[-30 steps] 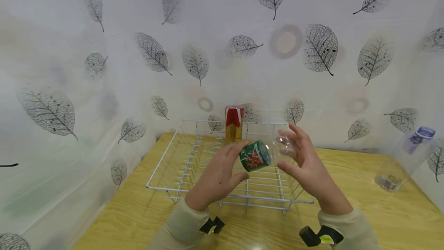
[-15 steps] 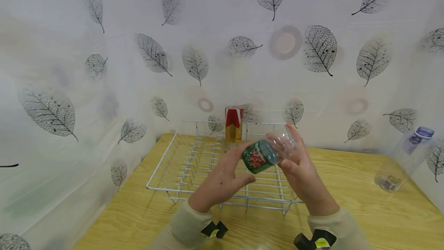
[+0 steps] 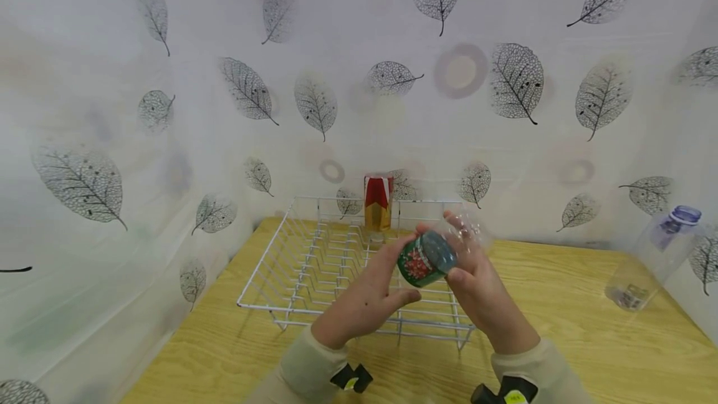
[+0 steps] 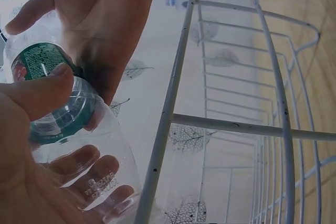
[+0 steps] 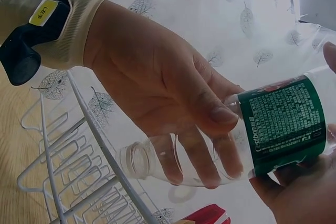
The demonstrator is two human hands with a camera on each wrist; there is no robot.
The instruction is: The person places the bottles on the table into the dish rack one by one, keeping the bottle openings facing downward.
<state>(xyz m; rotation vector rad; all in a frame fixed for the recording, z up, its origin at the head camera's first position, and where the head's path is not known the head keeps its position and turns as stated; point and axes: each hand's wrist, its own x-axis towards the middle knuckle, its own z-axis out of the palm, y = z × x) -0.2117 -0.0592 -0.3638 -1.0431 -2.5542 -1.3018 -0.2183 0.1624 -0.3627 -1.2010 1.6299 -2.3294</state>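
A clear plastic bottle (image 3: 427, 259) with a green label tilts in the air over the rack, between both hands. My left hand (image 3: 367, 304) holds its neck half, with the thumb lying beside the label in the right wrist view. Several left fingers show through the clear plastic in the left wrist view. My right hand (image 3: 487, 292) grips the other half, its thumb close to the label. In the right wrist view the bottle's threaded neck (image 5: 137, 160) is without a cap.
Below the hands, a white wire dish rack (image 3: 280, 308) stands on the wooden table (image 3: 561, 304). A red and gold container (image 3: 378, 202) is upright at the rack's back. Far right leans a large clear bottle (image 3: 645, 273) with a purple neck. Leaf-patterned sheeting (image 3: 359, 117) hangs behind.
My right hand has come in leftward and taken hold of the bottle's clear end. The bottle and my left hand have shifted slightly right and down, with the bottle turned a little.
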